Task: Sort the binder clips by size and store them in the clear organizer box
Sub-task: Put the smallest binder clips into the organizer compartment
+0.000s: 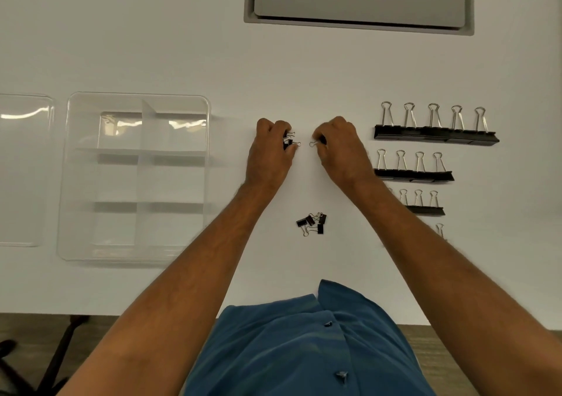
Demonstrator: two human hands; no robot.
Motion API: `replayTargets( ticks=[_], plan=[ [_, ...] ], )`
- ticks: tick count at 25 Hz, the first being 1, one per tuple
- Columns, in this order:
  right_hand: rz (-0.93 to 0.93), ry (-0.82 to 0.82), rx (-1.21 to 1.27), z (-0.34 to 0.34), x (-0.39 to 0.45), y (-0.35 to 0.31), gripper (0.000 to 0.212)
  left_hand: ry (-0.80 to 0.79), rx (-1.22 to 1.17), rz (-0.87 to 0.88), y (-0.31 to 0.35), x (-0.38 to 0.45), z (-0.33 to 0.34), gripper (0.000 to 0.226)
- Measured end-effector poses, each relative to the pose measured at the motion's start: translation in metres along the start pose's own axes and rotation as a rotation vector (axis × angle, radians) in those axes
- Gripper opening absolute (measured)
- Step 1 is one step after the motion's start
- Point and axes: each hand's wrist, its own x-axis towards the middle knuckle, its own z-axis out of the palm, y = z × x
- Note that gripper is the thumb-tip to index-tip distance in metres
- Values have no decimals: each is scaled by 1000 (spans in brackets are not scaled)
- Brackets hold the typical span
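Sorting mostly done: bigger clips (435, 134) rowed on my right, organizer box (137, 176) w/ nothing in yet. Left hand (270, 149) grips few small clips (290, 141), right hand (340, 146) pinches one (314, 143); small pile (313, 223) left.

**Both hands curled at mid-table**

We reach both bare forearms forward. Our left hand (271, 146) curls its fingers round a few small clips (290, 141); our right hand (340, 144) pinches one small clip (316, 143) at its fingertips, knuckles up.
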Motion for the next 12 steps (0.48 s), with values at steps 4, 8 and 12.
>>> replayTargets(
  ticks=[4, 8, 12],
  plan=[
    [25, -76, 96, 3, -61, -2, 11, -1, -15, -13, -2, -1, -2, 32],
    [7, -129, 181, 10, -105, -3, 17, 1, -11, -6, -3, -5, -1, 30],
    [24, -191, 216, 8, -109, -6, 13, -9, 1, 21, -4, -9, 1, 30]
  ],
)
